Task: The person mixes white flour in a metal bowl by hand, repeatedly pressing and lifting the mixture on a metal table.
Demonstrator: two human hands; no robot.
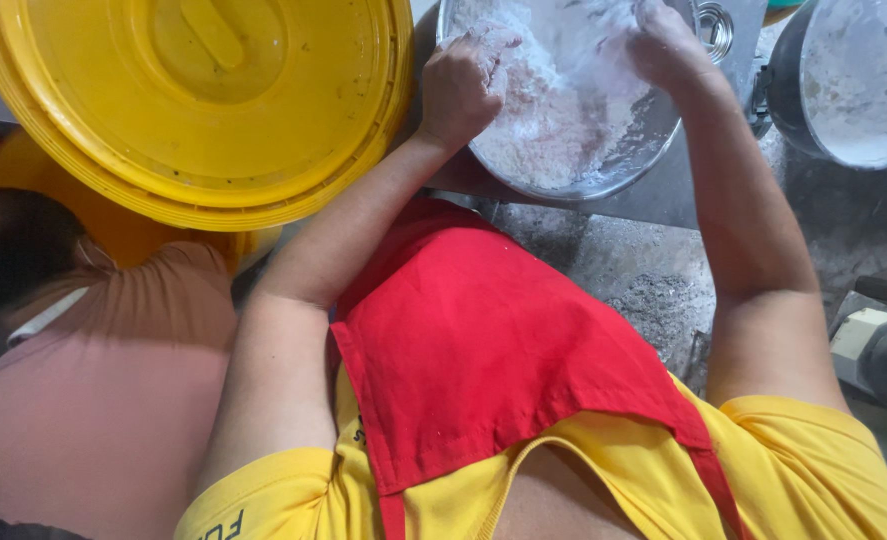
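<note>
A wide steel bowl (pixel 603 160) of white flour and dough (pixel 553 110) sits on a steel counter in front of me. My left hand (pixel 463 75) is closed into a flour-coated fist, pressing into the dough at the bowl's left side. At the bowl's far right rim, my right hand (pixel 663 40) is dusted white and sunk in the flour, its fingers hidden. I wear a yellow shirt and a red apron (pixel 473 340).
A large yellow bucket lid (pixel 193 100) fills the upper left. Another person in a pink shirt (pixel 93 400) stands close on my left. A second floury metal pan (pixel 853 80) sits at the upper right. A grey machine part (pixel 883 350) juts in at the right edge.
</note>
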